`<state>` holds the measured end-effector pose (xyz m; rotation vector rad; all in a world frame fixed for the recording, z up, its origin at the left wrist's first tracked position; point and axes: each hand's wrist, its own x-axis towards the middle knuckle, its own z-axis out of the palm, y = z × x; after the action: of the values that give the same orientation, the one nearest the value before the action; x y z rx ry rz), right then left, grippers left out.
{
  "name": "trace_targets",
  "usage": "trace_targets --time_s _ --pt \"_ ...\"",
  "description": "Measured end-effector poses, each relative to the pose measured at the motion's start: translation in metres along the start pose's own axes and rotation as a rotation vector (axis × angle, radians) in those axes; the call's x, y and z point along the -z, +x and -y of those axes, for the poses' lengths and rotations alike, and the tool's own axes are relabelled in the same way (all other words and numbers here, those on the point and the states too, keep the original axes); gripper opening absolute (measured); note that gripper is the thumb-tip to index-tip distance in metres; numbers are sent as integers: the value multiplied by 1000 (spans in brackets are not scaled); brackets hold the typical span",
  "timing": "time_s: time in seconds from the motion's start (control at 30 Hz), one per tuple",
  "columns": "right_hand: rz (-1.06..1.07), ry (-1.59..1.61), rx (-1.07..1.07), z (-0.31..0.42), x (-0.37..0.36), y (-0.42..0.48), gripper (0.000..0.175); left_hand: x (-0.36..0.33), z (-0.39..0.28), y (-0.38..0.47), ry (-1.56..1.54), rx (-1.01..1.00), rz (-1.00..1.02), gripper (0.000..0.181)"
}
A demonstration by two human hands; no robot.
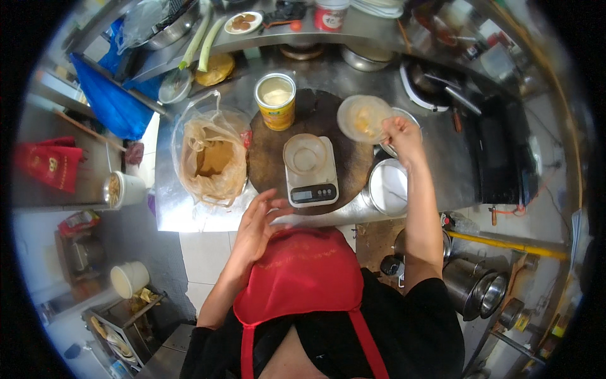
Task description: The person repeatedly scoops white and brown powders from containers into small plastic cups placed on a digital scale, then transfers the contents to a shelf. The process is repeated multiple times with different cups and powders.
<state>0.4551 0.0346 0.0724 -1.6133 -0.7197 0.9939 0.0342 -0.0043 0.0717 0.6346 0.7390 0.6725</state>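
Observation:
My right hand (403,136) grips the rim of a round translucent plastic bowl (350,111) with something yellowish in it, held above the right edge of a round dark board (265,156). My left hand (259,225) holds nothing; its fingers are spread near the counter's front edge. Between my hands, a white digital kitchen scale (325,182) lies on the board, with a shallow clear round dish (305,154) on its platform. Behind it stands an opened yellow tin (275,116) of pale powder. A plastic bag (213,184) of brown powder sits left of the board.
A metal pot (389,184) of white granules, with a utensil in it, stands right of the board. Another round vessel (413,121) is partly hidden behind my right hand. A shelf (265,41) at the back bears leeks (196,40) and a small plate (232,28). A black pan (428,85) stands at the back right.

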Motion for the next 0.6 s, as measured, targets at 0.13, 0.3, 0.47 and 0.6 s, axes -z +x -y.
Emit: trace_targets --time_s 0.13,0.3,0.47,0.6 --pt "299 117 -31 -7 -49 -89 7 -15 5 24 -2 1 90 72" --pt "315 8 -162 -31 -88 -148 14 -25 9 26 37 -12 139 68" --pt "211 71 -22 -39 -92 -162 12 -28 8 27 165 -72 145 57" --pt "70 -195 120 -32 -96 -162 10 -32 8 35 183 -73 86 51"
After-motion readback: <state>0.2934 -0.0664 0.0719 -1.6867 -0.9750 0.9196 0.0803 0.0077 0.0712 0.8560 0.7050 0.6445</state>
